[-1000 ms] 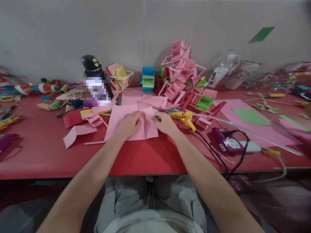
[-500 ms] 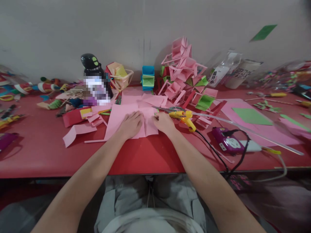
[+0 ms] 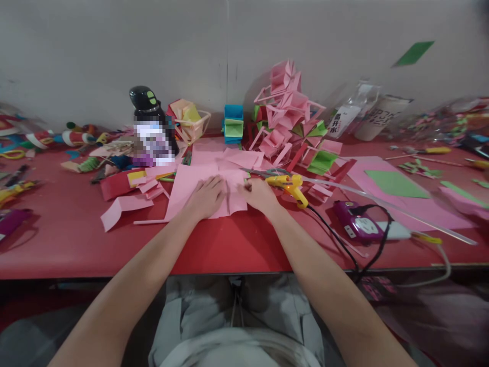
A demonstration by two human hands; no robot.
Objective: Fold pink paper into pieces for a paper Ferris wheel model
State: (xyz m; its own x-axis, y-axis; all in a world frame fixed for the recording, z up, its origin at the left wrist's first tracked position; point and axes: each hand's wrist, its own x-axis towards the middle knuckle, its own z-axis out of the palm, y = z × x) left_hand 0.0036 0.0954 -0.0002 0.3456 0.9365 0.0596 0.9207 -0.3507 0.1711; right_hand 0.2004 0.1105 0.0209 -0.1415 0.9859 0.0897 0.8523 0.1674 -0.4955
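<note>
Pink paper [image 3: 182, 191] lies at the middle of the red table, with a crease running down toward its near edge. My left hand [image 3: 207, 196] rests flat on it, fingers stretched out and pointing away from me. At the sheet's right side, my right hand [image 3: 262, 193] is curled, with thumb and finger closed on the edge of the pink paper. Just right of that hand lies a yellow glue gun [image 3: 284, 181] with a long clear glue stick [image 3: 397, 206] in its back. Scissors [image 3: 256, 171] lie partly hidden behind the right hand.
Behind stand folded pink paper shapes [image 3: 292, 104], a blue and green paper piece [image 3: 233, 125] and a black bottle [image 3: 147, 102]. Paper scraps [image 3: 128, 206] lie to the left. On the right are a purple power box [image 3: 357, 221] with cords and a green sheet [image 3: 397, 183].
Both hands stay almost where they were on the pink paper. The right part of the sheet has shifted very slightly left.
</note>
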